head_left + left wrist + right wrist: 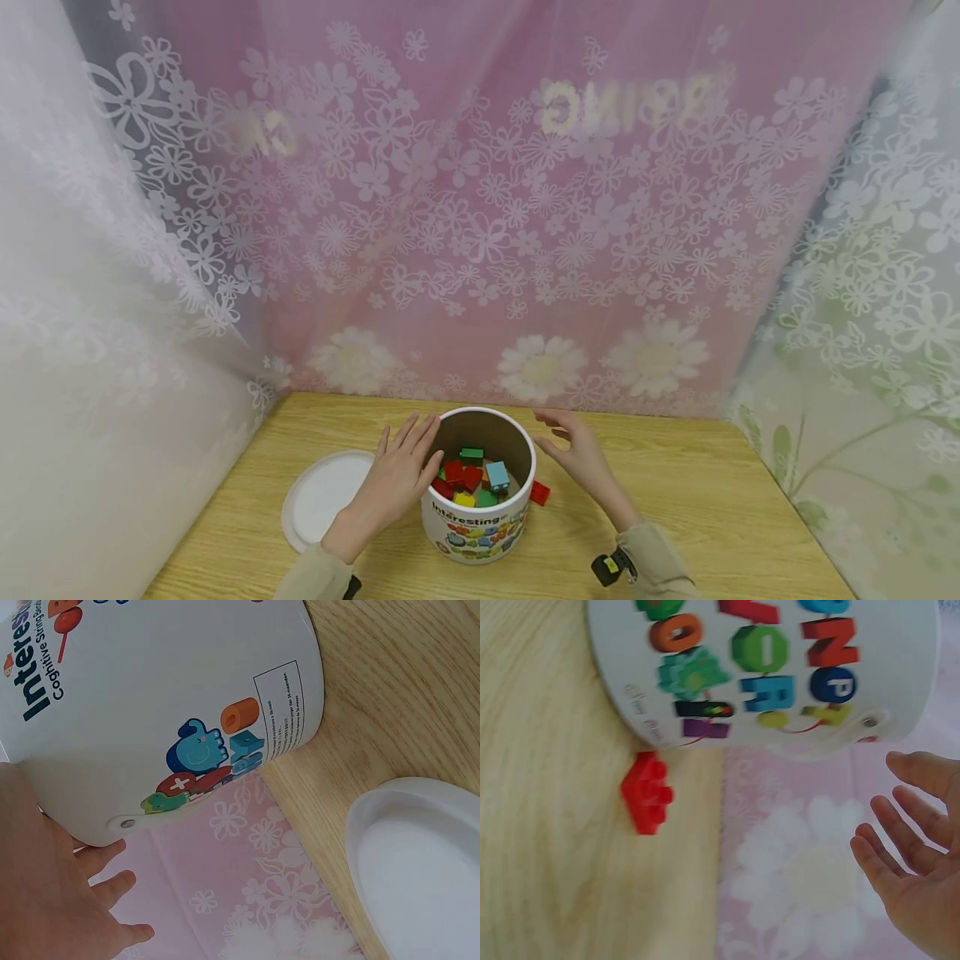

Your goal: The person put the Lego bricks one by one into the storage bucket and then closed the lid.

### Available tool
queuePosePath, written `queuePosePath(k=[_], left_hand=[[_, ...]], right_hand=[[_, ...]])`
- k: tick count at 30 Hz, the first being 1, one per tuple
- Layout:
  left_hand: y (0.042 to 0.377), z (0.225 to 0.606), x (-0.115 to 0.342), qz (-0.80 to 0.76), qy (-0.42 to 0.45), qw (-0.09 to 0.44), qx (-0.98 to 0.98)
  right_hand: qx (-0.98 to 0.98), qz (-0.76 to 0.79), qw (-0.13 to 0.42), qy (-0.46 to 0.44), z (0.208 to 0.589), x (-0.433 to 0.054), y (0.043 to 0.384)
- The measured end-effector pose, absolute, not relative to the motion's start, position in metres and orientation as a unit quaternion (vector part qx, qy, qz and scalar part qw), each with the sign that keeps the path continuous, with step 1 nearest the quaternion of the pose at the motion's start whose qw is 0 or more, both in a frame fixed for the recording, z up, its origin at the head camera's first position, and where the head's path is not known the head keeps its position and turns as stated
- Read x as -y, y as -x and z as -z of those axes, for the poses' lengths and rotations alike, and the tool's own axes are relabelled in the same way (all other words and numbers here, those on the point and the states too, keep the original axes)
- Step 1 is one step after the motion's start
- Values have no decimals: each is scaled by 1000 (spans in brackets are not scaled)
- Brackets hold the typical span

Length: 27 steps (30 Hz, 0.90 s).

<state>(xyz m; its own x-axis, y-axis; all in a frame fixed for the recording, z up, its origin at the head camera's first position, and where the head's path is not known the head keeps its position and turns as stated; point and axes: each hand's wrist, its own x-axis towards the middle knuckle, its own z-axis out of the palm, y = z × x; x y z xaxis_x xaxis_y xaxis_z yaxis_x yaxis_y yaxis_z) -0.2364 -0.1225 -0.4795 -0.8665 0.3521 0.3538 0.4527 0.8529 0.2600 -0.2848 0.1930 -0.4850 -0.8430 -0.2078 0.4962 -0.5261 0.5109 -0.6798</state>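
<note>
A round white bucket (474,533) with printed toy pictures stands upright on the table, its top uncovered. Inside lie several toy building blocks, among them a light blue block (497,476), a yellow block (465,500) and a green block (472,455). My left hand (405,467) rests at the bucket's left rim, fingers straight. On the other side my right hand (581,458) hovers just off the right rim, its fingers loosely bent around nothing. A red block (646,793) with studs lies on the table, right of the bucket and below this hand.
A round white lid (318,496) lies on the wooden table (712,517) left of the bucket, beside my left forearm. A pink floral curtain (480,208) hangs along the table's back edge, with pale curtains at both sides.
</note>
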Motion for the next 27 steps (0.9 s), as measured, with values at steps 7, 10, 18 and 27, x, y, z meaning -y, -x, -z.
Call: queuePosePath(k=[7, 10, 18, 27], left_hand=[[238, 481, 123, 167, 208, 140, 953], [238, 481, 123, 166, 206, 136, 955], [238, 480, 123, 164, 207, 140, 954], [237, 478, 123, 165, 207, 138, 955]], right_hand=[[856, -449, 155, -203, 500, -199, 285], [856, -451, 150, -203, 507, -200, 285], [865, -435, 134, -209, 524, -202, 286], [876, -417, 71, -230, 542, -204, 287]])
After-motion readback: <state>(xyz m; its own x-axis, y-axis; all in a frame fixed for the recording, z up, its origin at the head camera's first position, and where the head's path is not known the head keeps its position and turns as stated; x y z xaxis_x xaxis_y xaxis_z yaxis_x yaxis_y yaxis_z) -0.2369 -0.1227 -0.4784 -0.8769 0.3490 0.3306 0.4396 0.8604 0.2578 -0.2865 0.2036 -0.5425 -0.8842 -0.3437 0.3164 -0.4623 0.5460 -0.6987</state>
